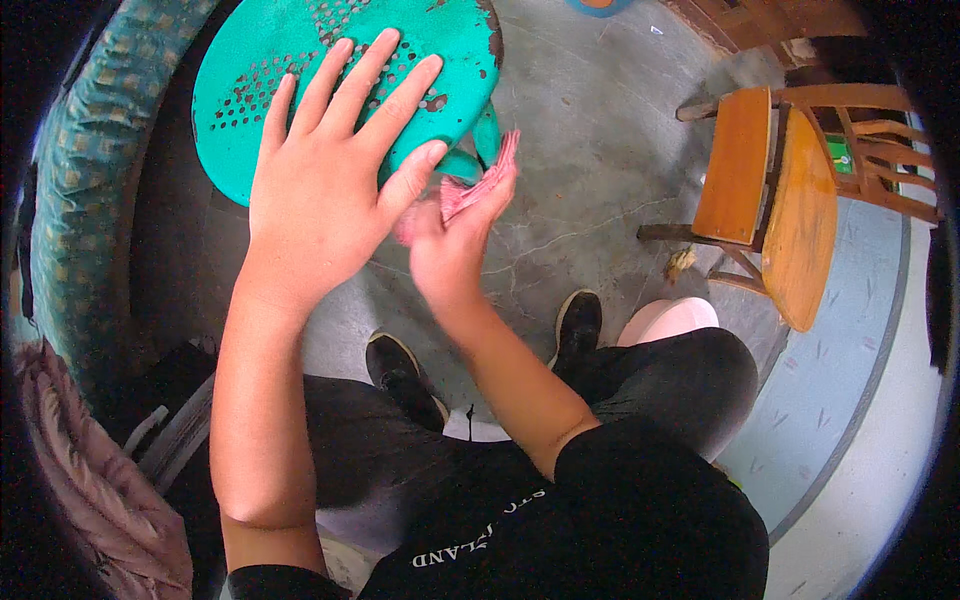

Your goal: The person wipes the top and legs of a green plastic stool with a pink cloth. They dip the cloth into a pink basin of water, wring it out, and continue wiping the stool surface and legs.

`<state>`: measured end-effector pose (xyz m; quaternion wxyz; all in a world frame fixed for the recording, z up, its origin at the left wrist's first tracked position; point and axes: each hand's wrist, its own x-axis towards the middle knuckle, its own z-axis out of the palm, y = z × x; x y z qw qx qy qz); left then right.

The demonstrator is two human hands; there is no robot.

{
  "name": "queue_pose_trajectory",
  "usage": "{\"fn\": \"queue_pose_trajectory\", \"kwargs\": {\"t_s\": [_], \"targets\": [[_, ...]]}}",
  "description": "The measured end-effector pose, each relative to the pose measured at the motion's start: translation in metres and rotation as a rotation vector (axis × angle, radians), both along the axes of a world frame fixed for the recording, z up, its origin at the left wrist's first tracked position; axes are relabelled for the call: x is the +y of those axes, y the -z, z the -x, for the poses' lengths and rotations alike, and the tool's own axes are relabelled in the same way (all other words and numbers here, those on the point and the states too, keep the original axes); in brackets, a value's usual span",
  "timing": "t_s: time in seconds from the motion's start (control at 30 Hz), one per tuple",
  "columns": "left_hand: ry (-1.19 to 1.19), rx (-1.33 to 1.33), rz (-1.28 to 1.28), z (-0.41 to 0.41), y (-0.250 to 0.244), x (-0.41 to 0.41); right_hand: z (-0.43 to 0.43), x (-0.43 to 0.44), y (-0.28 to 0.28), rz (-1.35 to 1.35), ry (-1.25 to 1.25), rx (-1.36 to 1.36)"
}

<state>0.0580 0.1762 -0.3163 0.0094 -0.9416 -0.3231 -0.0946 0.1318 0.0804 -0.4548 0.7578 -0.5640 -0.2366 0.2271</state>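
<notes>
A round green stool (292, 34) with punched holes and chipped paint on its seat lies in the upper left of the head view. My left hand (322, 172) rests flat across the seat, fingers spread, holding nothing. Below the seat's right edge, my right hand (457, 247) grips a folded pink cloth (480, 184). The cloth is against or very close to a green leg (461, 165) of the stool; exact contact is hidden. The seat and my left hand cover most of the stool's underside.
Wooden chairs (731, 165) stand at the right on the grey floor (592, 172). A pink rounded object (679, 319) sits by my knee. Patterned green fabric (97, 165) curves along the left, above a brownish cloth (105, 487). Part of a blue object (600, 6) shows at the top.
</notes>
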Motion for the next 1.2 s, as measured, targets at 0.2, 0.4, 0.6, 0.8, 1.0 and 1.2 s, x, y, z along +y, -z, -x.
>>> {"fn": "queue_pose_trajectory", "kwargs": {"t_s": [0.2, 0.4, 0.6, 0.8, 1.0, 1.2], "targets": [[0.007, 0.007, 0.036, 0.0, -0.002, -0.001, 0.008, 0.011, -0.065, 0.266, 0.043, -0.674], [0.012, -0.011, 0.008, 0.0, -0.001, 0.0, -0.009, 0.002, -0.022, 0.268, 0.094, -0.709], [-0.008, 0.007, 0.023, 0.002, 0.0, -0.003, -0.004, -0.013, 0.092, 0.242, -0.062, 0.086], [0.012, 0.032, 0.02, -0.004, -0.003, -0.001, -0.016, -0.017, 0.217, 0.287, 0.004, -0.129], [0.014, 0.041, 0.016, -0.004, -0.006, -0.001, -0.044, -0.019, 0.253, 0.212, -0.082, 0.15], [-0.028, 0.025, 0.05, 0.014, 0.0, -0.002, -0.151, -0.026, 0.105, 0.203, -0.272, 0.531]]}}
